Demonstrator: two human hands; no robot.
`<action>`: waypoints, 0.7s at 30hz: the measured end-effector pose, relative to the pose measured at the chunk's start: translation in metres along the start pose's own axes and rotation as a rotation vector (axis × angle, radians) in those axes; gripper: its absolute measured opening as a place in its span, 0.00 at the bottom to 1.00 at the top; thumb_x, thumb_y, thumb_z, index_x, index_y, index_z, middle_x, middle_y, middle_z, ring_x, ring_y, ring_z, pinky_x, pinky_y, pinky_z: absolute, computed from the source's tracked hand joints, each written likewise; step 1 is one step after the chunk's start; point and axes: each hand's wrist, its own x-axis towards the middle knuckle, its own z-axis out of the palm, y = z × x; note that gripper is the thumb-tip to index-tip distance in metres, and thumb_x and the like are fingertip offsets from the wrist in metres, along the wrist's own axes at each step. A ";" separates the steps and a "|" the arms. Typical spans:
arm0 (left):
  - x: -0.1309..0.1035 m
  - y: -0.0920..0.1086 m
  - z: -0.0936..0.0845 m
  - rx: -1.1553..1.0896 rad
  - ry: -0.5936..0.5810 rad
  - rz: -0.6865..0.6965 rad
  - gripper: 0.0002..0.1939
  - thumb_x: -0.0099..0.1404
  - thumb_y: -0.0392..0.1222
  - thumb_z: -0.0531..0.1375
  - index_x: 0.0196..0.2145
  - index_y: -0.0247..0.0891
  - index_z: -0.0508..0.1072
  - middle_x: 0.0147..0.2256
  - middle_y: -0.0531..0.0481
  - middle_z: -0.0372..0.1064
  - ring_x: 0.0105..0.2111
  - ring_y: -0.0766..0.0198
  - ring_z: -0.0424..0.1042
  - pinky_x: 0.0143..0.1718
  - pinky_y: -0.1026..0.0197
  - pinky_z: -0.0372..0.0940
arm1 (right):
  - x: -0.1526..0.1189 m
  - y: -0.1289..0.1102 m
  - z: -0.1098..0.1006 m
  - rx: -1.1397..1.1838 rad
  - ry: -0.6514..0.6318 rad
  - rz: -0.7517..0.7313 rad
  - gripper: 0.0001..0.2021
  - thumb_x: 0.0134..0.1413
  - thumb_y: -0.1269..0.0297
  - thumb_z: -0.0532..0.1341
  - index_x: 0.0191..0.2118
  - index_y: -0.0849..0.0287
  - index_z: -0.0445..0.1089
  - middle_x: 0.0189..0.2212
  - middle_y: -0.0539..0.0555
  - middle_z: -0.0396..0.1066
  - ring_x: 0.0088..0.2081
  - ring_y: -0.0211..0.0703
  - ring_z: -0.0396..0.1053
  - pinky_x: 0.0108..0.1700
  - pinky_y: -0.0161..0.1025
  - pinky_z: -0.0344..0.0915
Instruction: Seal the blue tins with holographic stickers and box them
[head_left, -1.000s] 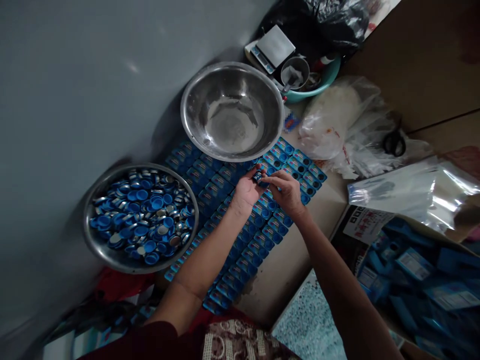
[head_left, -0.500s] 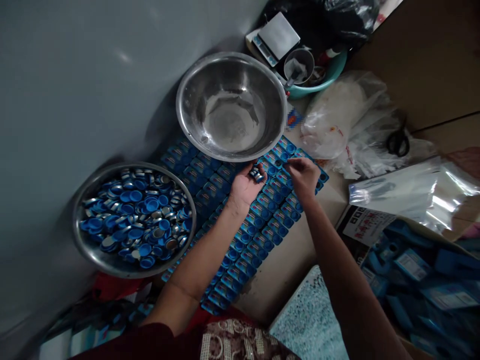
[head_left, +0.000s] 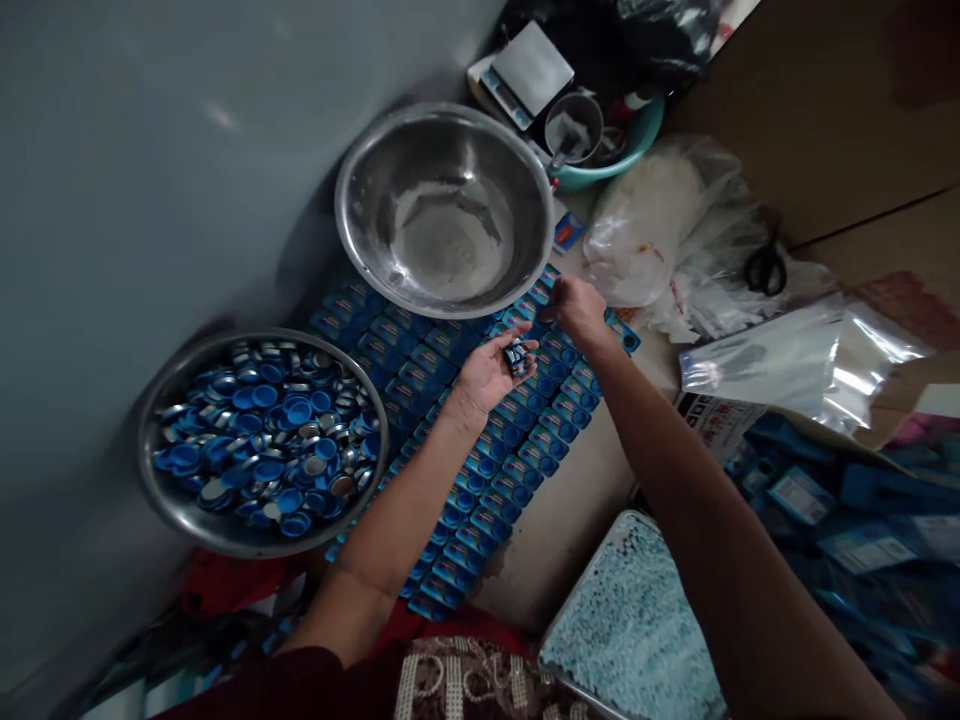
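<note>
My left hand [head_left: 491, 368] is palm up with its fingers curled round several small round blue-and-silver caps [head_left: 516, 355]. Beyond it, my right hand [head_left: 574, 305] reaches down over rows of blue blister-style packs [head_left: 487, 480]; its fingertips are pressed together at a pack near the steel basin, and what they hold is hidden. Many more of the same caps [head_left: 266, 430] fill a round steel bowl [head_left: 148, 470] on the left. The large steel basin [head_left: 346, 210] behind my hands stands over the far packs, with a pale residue on its bottom.
A teal tub [head_left: 645, 135] at the back holds a scale [head_left: 531, 68] and a metal cup. To the right lie clear plastic bags [head_left: 645, 220], black scissors [head_left: 765, 270] and a box of blue packaging [head_left: 862, 520]. A tray of pale blue grains [head_left: 630, 620] sits in front.
My right hand has moved away from me and left along the packs, nearer the basin's edge. My left hand still holds its caps, fingers a little more spread. The whole view has shifted slightly.
</note>
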 end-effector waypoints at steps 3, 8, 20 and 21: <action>-0.005 -0.007 -0.003 0.055 0.039 0.006 0.20 0.76 0.34 0.55 0.61 0.33 0.76 0.37 0.43 0.80 0.28 0.67 0.75 0.38 0.62 0.73 | -0.036 -0.004 -0.005 0.186 0.092 -0.045 0.07 0.52 0.63 0.67 0.37 0.56 0.78 0.37 0.53 0.80 0.39 0.45 0.73 0.42 0.39 0.67; -0.006 -0.017 -0.017 0.200 -0.003 -0.009 0.10 0.74 0.33 0.60 0.51 0.35 0.77 0.35 0.48 0.78 0.30 0.67 0.77 0.33 0.65 0.71 | -0.114 0.001 -0.006 0.582 0.043 -0.347 0.14 0.52 0.67 0.60 0.42 0.56 0.79 0.40 0.53 0.81 0.41 0.46 0.76 0.43 0.40 0.70; 0.027 -0.056 -0.020 0.571 -0.224 -0.098 0.28 0.64 0.54 0.74 0.53 0.35 0.74 0.28 0.55 0.70 0.22 0.73 0.66 0.22 0.70 0.59 | -0.141 0.053 0.021 1.081 -0.318 -0.135 0.16 0.49 0.63 0.64 0.45 0.56 0.82 0.33 0.49 0.81 0.34 0.42 0.78 0.43 0.40 0.76; 0.029 -0.057 -0.016 0.626 -0.241 -0.096 0.29 0.65 0.56 0.72 0.55 0.35 0.74 0.27 0.55 0.69 0.20 0.73 0.64 0.21 0.70 0.57 | -0.141 0.056 0.015 1.098 -0.350 -0.131 0.15 0.49 0.62 0.65 0.44 0.56 0.83 0.33 0.49 0.81 0.33 0.43 0.78 0.43 0.41 0.76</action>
